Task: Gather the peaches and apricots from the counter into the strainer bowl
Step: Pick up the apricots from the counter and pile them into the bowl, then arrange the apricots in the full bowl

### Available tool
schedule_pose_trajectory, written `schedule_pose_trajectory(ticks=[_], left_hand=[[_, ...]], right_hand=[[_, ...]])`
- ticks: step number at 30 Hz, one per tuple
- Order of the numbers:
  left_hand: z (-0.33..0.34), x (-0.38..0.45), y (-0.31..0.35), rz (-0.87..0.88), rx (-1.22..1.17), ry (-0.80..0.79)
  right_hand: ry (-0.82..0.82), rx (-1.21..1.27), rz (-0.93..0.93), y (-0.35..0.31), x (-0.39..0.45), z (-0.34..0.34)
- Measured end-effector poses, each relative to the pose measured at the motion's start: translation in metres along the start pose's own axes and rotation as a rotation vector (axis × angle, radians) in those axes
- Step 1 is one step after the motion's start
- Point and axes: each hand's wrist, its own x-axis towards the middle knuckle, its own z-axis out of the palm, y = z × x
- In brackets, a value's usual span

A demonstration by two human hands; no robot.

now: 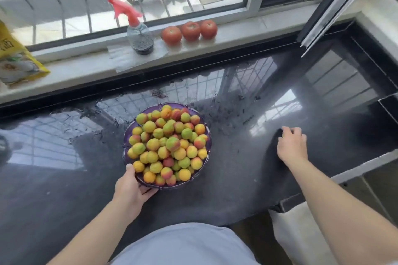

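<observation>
Nearest the camera, a pale shirt front (185, 245) fills the bottom edge, its lower part cut off. Left hand (131, 187) grasps the near-left rim of the purple strainer bowl (206, 135), thumb on the rim, fingers tucked beneath and mostly hidden. Peaches and apricots (170, 146) are heaped in the bowl, which stands mid-worktop (64, 178). Right hand (291, 146) lies well to the right of the bowl, fingers loosely curled onto the dark worktop, holding nothing visible. On the far sill stand a spray bottle (137, 32) and three tomatoes (190, 30).
</observation>
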Motion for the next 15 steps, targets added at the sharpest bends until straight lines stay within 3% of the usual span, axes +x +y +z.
schedule_pose_trajectory(ticks=[3,9,15], left_hand=[[-0.008,0.002,0.002,-0.001,0.044,-0.031],[-0.02,0.003,0.013,0.092,0.151,-0.075],[-0.028,-0.001,0.03,0.124,0.306,-0.132]], right_hand=[[-0.063,0.082,0.011,-0.019,-0.015,0.0],[-0.355,0.344,-0.147,-0.105,-0.084,0.004],[-0.113,0.564,-0.435,-0.215,-0.107,-0.053]])
